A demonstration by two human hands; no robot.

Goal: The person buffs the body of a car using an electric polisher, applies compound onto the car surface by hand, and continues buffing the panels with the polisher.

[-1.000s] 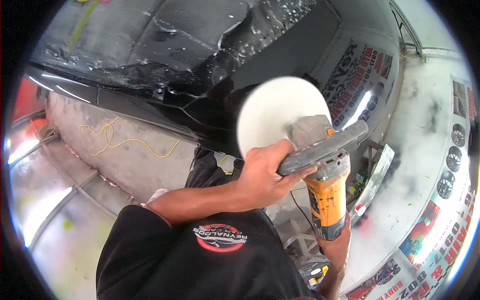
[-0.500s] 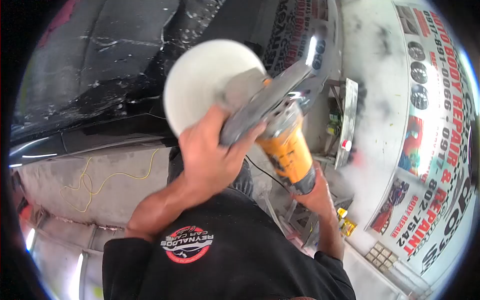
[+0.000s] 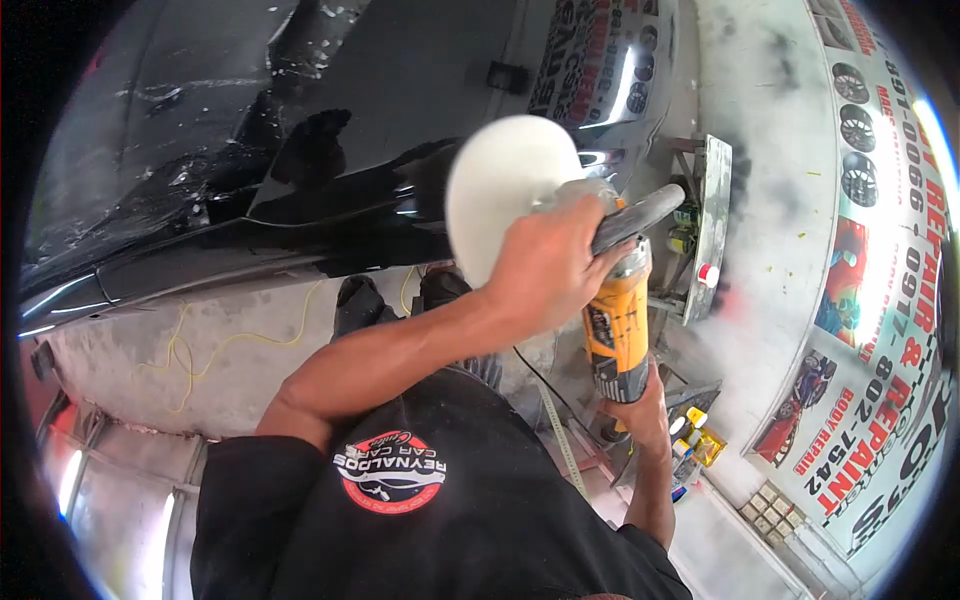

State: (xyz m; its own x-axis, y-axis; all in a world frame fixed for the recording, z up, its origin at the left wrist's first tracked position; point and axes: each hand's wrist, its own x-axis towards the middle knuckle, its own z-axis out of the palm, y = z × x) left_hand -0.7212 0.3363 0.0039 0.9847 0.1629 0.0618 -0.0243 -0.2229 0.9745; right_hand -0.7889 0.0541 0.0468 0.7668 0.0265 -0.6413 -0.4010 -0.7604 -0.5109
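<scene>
Holds left arm bent, with elbow to the left of chest emblem, forearm slanting forward and rightward past it. Curls left hand in a closed grip, knuckles up, ahead and right of chest emblem. Reaches right arm forward, closing right hand right of chest emblem, fingers partly hidden.

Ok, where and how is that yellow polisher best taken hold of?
Probably with two hands, as now: the left hand from the left on the grey bar handle, which runs crosswise by the head; the right hand from the wearer's side around the dark rear end of the yellow polisher, whose long barrel points back. I'd avoid the round white pad.
</scene>
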